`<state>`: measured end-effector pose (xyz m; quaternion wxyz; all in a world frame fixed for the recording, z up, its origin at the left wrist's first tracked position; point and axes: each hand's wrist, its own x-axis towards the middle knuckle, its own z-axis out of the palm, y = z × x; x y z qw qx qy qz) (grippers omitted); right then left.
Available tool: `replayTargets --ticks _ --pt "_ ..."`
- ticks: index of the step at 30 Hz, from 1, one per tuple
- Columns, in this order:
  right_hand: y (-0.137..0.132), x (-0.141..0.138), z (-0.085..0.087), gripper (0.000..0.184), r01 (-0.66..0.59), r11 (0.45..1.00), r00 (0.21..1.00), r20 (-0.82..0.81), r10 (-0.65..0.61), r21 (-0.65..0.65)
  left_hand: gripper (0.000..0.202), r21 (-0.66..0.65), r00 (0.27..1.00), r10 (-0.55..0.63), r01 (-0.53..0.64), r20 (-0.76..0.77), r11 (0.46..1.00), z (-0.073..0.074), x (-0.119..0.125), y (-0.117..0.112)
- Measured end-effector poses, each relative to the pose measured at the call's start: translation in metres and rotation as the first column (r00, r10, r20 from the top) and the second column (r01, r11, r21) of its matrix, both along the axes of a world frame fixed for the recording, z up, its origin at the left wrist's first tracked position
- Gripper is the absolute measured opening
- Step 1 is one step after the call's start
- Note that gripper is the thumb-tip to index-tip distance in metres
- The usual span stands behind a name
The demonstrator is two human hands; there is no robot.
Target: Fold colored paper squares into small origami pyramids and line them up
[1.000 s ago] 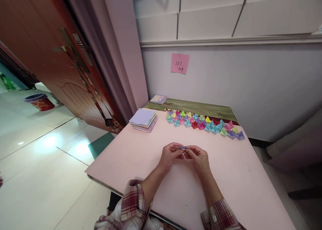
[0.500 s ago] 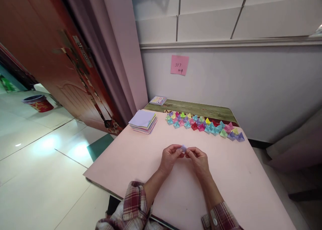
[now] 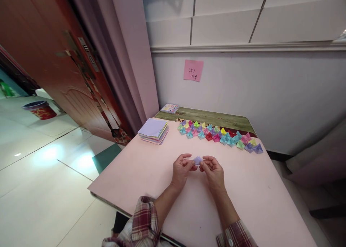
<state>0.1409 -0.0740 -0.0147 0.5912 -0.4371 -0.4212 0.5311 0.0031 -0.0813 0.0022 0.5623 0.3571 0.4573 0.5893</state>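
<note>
A small folded piece of purple paper [image 3: 198, 161] is held between my two hands above the middle of the table. My left hand [image 3: 183, 168] pinches its left side between thumb and fingers. On the other side, my right hand [image 3: 213, 170] grips it in the same way, with the thumb on the near face. Beyond my hands, several small folded paper pieces [image 3: 216, 137] in many colours stand in rows. To the left lies a stack of square paper sheets [image 3: 153, 128] with a purple sheet on top.
A pink cover lies over the table [image 3: 129, 175]; a green wood-grain strip shows at the back. A small packet [image 3: 170, 108] sits at the back left corner. On the wall is a pink note [image 3: 193, 70]. Left of the table are a door [image 3: 54, 52] and a red bin [image 3: 41, 111].
My hands have moved slightly apart around the purple paper. More of its face shows between my thumbs, and my index fingers have lifted off it. The other things stay put.
</note>
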Motion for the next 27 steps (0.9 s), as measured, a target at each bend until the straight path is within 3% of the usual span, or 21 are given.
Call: replayTargets --ticks 8,11,14,18,24,27 --pt "0.0018 0.0031 -0.0043 0.037 -0.031 0.999 0.999 0.04 0.032 -0.027 0.046 -0.108 0.986 -0.163 0.166 0.036 0.98 -0.0031 -0.0046 0.0047" --pt "0.0017 0.0033 -0.0046 0.039 -0.086 0.996 0.994 0.059 0.088 -0.022 0.038 -0.113 0.986 -0.167 0.166 0.003 0.98 -0.0033 -0.0039 0.0056" --pt "0.0013 0.0039 -0.0044 0.039 -0.142 0.99 0.98 0.141 0.142 -0.014 0.032 -0.083 0.977 -0.178 0.169 -0.118 0.982 -0.0013 -0.0042 0.0048" --pt "0.0008 0.0056 -0.0044 0.031 -0.124 0.992 0.946 0.303 0.117 0.001 0.03 -0.052 0.937 -0.217 0.211 -0.275 0.976 0.0007 -0.0052 0.0028" --pt "0.0013 0.008 -0.0045 0.031 -0.028 1.0 0.937 0.349 0.022 0.012 0.033 -0.128 0.972 -0.235 0.229 -0.033 0.965 -0.0055 -0.0057 0.0032" --pt "0.0015 0.0074 -0.0037 0.03 -0.051 0.999 0.95 0.309 0.05 -0.007 0.032 -0.126 0.981 -0.186 0.178 -0.054 0.976 -0.0065 -0.0066 0.0039"
